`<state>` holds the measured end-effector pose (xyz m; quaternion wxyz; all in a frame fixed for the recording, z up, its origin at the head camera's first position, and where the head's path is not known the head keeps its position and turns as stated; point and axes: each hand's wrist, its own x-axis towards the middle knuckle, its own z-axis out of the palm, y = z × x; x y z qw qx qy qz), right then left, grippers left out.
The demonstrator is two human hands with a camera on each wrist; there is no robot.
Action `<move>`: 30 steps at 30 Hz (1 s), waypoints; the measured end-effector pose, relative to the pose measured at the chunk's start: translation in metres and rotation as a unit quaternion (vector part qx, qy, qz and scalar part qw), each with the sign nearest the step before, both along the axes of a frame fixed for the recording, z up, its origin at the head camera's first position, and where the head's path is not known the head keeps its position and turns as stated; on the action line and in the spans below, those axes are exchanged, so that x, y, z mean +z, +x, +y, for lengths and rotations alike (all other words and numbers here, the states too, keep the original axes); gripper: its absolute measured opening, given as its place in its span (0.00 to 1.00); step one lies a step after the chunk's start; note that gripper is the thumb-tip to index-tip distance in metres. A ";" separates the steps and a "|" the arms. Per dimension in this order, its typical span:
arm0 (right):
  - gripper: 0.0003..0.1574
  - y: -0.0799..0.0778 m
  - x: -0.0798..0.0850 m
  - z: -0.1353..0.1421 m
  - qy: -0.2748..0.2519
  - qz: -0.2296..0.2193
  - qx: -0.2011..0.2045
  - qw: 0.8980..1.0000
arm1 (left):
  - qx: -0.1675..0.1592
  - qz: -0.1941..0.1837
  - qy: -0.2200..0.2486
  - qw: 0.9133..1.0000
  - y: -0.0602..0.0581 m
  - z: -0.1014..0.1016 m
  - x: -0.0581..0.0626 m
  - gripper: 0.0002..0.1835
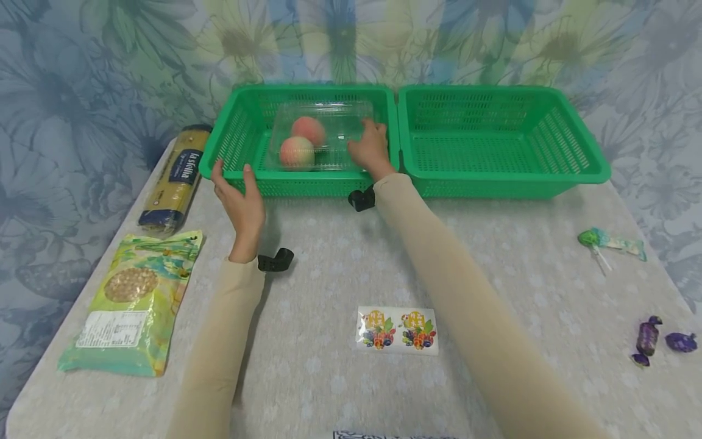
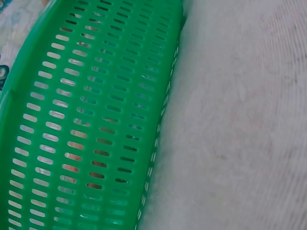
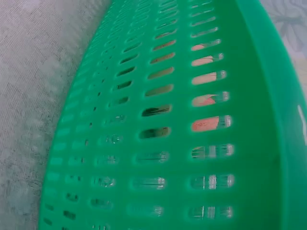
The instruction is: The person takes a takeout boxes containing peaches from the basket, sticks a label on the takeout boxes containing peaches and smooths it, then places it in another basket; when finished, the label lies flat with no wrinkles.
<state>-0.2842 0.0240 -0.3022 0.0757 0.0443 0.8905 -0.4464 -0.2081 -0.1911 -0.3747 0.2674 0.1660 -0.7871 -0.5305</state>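
A clear plastic box (image 1: 334,131) with two pink-and-cream peaches (image 1: 298,152) lies inside the left green basket (image 1: 307,175). My right hand (image 1: 372,145) reaches over the basket's front rim and touches the box's right end, thumb and fingers apart. At the basket's front left corner is my left hand (image 1: 244,206), its fingers spread and touching the rim. Only the basket's slotted wall (image 2: 103,115) and the cloth fill the left wrist view. Through the wall (image 3: 249,158) in the right wrist view, parts of the box and a peach (image 3: 205,123) show; neither wrist view shows a hand.
A second green basket (image 1: 504,177) adjoins on the right. Pasta (image 1: 178,177) and a printed bag (image 1: 131,299) lie at left. A sticker sheet (image 1: 397,331) lies near the front middle. At right are a lollipop (image 1: 589,238) and purple-wrapped candies (image 1: 648,339).
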 end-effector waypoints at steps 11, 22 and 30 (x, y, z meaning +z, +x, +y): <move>0.49 0.001 -0.001 -0.001 -0.025 -0.007 0.005 1.000 | 0.010 0.016 -0.011 1.000 0.002 -0.002 -0.002 0.33; 0.55 0.004 0.002 0.002 -0.042 -0.026 0.057 0.997 | 0.018 0.016 -0.021 0.999 0.000 -0.002 -0.005 0.33; 0.53 0.003 0.004 0.006 -0.096 -0.075 0.094 0.988 | 0.022 0.020 -0.029 0.999 0.000 -0.002 -0.006 0.33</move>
